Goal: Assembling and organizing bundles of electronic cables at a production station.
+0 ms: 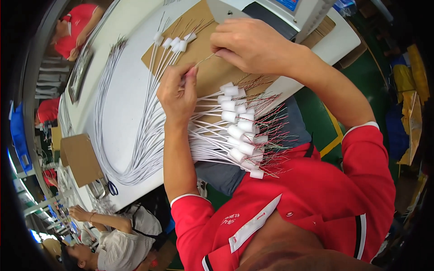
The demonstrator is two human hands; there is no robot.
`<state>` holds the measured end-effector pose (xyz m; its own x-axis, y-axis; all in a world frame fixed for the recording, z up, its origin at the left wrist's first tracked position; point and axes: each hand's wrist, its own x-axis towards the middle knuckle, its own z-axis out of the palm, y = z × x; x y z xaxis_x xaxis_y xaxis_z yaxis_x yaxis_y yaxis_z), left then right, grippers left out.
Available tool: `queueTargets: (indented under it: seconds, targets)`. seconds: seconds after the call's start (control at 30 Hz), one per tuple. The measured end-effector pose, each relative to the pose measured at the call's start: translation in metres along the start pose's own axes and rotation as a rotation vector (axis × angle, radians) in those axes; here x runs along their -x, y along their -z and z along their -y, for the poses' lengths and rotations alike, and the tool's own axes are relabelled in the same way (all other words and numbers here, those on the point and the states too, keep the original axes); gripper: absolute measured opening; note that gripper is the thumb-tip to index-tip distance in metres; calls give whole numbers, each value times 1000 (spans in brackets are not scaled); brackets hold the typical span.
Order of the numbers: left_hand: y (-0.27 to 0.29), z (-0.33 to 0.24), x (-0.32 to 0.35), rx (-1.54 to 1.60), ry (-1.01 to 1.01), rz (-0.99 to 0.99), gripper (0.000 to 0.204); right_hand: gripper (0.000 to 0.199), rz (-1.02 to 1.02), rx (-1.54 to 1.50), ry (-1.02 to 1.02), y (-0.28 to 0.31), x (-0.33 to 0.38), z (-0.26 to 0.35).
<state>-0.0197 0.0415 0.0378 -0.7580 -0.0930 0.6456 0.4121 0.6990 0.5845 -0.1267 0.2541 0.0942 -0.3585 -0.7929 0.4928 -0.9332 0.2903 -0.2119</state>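
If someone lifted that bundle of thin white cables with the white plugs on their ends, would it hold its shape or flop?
The bundle of thin white cables would probably flop: it already curves loosely across the white table. It looks light, each strand being slim. The bare wire tips fan apart, so they may snag.

Left hand: my left hand (178, 92) pinches one thin wire (203, 59) at its near end.
Right hand: my right hand (251, 45) pinches the far end — fingers closed.
Below: white-capped wire bundle (235, 131) fanned across brown cardboard (212, 67).
Bench: white bench (126, 90) — long white cables (135, 149) looped on it.
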Motion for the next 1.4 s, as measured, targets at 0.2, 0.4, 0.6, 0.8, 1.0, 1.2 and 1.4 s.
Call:
queueTargets:
  seconds: [0.2,0.4,0.6,0.8,1.0,1.2,1.4]
  targets:
    - [-11,18,3,157,261,-35,7,15,-35,497,202,7,-9,-33]
    - [-17,18,3,153,291,26,10,16,321,621,192,18,-24,-29]
    - [-21,18,2,118,271,32,9,15,354,572,154,26,-26,-22]
    - [-24,18,0,100,295,31,10,15,297,587,152,22,-24,-23]
    - [-24,17,-1,58,289,47,10,15,315,596,143,24,-25,-21]
    - [-27,13,-3,55,288,50,10,15,320,583,136,25,-25,-21]
    - [-26,17,-2,37,282,45,10,19,312,554,101,24,-28,-13]
